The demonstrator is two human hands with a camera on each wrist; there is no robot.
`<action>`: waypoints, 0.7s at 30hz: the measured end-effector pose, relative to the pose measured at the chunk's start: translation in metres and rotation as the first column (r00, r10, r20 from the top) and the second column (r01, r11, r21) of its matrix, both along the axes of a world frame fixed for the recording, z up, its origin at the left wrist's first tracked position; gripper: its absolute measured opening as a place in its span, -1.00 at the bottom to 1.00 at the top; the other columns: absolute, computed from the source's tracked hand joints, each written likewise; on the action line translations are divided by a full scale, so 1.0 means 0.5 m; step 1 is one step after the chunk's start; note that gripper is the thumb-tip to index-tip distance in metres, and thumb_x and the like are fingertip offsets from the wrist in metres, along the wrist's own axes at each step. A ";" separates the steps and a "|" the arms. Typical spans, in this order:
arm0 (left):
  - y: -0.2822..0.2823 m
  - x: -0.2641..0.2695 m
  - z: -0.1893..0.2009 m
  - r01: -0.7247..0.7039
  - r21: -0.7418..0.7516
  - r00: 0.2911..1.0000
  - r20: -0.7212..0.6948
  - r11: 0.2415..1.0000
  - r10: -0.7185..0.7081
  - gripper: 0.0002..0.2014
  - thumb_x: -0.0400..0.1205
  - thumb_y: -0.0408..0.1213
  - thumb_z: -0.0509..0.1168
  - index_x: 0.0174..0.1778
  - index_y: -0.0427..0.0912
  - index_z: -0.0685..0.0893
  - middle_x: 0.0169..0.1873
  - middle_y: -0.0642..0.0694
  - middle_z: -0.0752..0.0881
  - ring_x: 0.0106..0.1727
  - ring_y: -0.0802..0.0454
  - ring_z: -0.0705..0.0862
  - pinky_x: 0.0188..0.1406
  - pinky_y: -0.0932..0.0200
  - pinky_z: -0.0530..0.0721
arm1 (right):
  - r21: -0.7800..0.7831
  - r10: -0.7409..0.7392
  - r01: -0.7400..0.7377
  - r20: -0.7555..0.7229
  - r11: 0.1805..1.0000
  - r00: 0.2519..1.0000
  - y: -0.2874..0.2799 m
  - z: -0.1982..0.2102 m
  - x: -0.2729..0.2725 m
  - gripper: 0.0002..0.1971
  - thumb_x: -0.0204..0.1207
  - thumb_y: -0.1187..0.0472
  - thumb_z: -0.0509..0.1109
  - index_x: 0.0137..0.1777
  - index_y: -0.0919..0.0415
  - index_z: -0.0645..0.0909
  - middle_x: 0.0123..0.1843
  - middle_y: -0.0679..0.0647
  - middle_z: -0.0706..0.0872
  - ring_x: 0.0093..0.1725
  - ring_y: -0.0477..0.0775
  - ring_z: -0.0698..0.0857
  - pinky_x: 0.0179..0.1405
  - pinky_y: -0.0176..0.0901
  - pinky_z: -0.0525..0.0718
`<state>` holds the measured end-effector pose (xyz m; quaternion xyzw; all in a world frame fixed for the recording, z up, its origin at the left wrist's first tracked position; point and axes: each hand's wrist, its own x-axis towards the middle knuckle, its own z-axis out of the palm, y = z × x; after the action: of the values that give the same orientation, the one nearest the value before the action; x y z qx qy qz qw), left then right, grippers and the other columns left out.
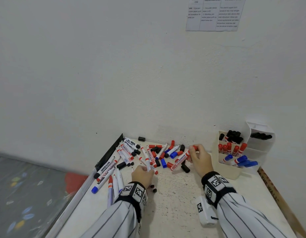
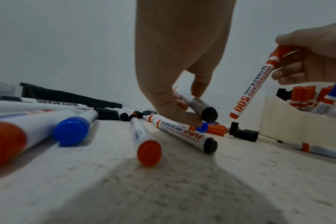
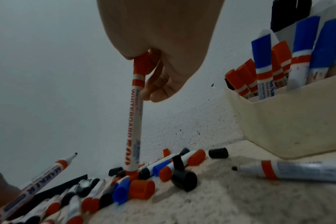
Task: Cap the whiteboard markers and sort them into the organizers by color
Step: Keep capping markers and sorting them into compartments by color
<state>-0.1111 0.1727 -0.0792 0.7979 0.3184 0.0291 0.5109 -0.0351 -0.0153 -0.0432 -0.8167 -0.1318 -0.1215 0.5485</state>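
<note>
A white speckled table (image 1: pixel 174 194) set against the wall carries a scatter of markers (image 1: pixel 126 152) and loose caps (image 1: pixel 166 157) from ten to twelve o'clock. A cream organizer (image 1: pixel 224 170) stands at two o'clock.

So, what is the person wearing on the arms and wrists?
Both arms have white sleeves with thin dark stripes. Each wrist carries a black band with square black-and-white marker tags. A white box bearing another tag hangs by the right wrist. Both hands are bare.

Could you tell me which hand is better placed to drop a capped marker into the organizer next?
Right. The right hand already holds a capped red whiteboard marker beside the cream plastic organizer; the left hand is farther away.
</note>
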 end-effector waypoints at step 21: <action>-0.073 0.060 -0.016 0.255 0.002 0.967 0.012 0.967 -0.255 -0.77 0.61 -0.25 0.29 0.16 -0.18 0.56 -0.06 -0.05 0.61 -0.14 0.09 0.60 -0.20 0.29 0.60 | -0.236 -0.381 0.403 0.135 0.884 0.915 -0.234 0.175 0.099 -0.78 0.69 0.23 0.09 0.16 0.34 0.48 -0.11 0.21 0.61 -0.15 0.13 0.57 -0.16 -0.16 0.47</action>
<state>-0.0812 0.1362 -0.0870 0.8323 0.2100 -0.0320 0.5121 0.0144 -0.1321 0.0444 -0.8850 -0.0016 -0.2461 0.3952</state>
